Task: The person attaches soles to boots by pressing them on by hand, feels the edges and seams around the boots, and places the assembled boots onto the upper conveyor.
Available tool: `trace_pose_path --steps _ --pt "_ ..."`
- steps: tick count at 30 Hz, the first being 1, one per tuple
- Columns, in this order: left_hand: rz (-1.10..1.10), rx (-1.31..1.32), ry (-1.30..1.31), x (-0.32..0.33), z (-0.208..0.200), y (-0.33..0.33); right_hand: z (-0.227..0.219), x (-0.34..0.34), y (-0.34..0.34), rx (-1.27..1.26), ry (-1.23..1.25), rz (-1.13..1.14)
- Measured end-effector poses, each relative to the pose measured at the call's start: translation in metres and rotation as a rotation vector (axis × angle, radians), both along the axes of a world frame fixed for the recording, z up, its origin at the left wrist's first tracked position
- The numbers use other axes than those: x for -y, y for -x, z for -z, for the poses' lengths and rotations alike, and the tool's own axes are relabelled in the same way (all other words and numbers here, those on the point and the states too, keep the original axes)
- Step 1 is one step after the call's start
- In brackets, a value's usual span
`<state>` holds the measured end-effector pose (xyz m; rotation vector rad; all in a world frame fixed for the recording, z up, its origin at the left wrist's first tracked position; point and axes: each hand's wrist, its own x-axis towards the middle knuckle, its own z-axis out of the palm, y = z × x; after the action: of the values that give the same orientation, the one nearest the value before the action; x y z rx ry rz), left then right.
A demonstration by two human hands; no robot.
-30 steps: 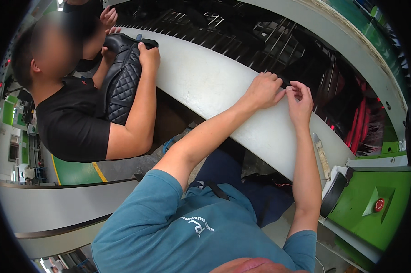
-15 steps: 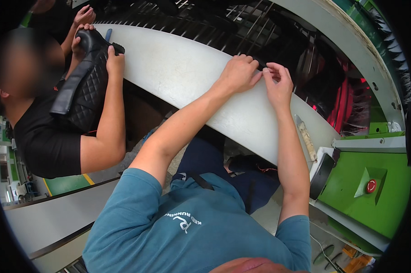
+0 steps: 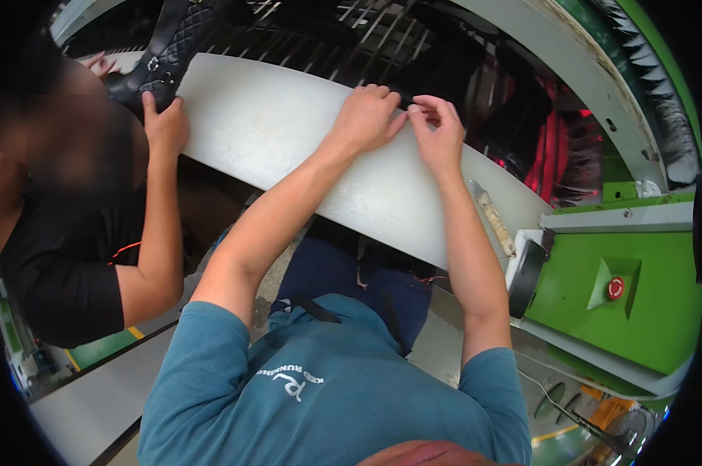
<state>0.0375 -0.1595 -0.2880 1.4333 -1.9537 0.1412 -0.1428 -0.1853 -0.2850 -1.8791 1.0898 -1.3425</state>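
At the far edge of the white tabletop (image 3: 289, 101), my left hand (image 3: 369, 116) is closed, its fingers curled over a dark thing. Close on its right, my right hand (image 3: 438, 130) pinches with thumb and fingertips at the same place. A small piece of the black thing (image 3: 404, 99) shows between the two hands. Its kind is too dark to make out, and it merges with the dark area behind.
A co-worker on the left holds a black quilted boot (image 3: 184, 39) with buckles. Metal rods (image 3: 320, 46) run behind the tabletop. A knife with a wrapped handle (image 3: 494, 221) lies near a green machine panel with a red button (image 3: 616, 288). Brush bristles (image 3: 634, 50) line the machine frame.
The view has shifted a little. My hands stay together at the far edge in much the same pose. The co-worker has turned the boot over and moved it out toward the rods.
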Motion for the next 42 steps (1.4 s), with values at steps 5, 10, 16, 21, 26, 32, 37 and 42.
trace_pose_path --steps 5,10,16,21,26,32,37,42 --pt "0.020 -0.039 -0.040 -0.001 -0.003 -0.001 -0.003 -0.003 -0.002 -0.018 0.000 0.015" --pt "0.021 -0.078 -0.044 -0.001 -0.002 -0.006 -0.010 -0.007 -0.004 -0.040 -0.040 0.012" --pt "0.031 -0.130 -0.069 -0.005 -0.006 -0.002 -0.013 -0.008 0.000 -0.048 -0.056 0.016" --pt "0.030 -0.119 -0.086 -0.011 -0.008 0.001 -0.012 -0.007 0.004 -0.020 -0.062 0.025" --pt "0.025 -0.131 -0.118 -0.012 -0.012 -0.001 -0.008 -0.004 0.003 0.045 -0.124 0.015" --pt "0.009 -0.138 -0.201 -0.011 -0.022 -0.004 -0.012 -0.005 0.001 0.073 -0.076 0.019" --pt "0.008 -0.192 -0.203 -0.007 -0.023 0.004 -0.008 0.002 0.004 0.195 -0.072 0.079" --pt "-0.272 -0.119 -0.255 0.047 -0.017 -0.025 -0.018 0.010 0.014 0.279 -0.059 0.203"
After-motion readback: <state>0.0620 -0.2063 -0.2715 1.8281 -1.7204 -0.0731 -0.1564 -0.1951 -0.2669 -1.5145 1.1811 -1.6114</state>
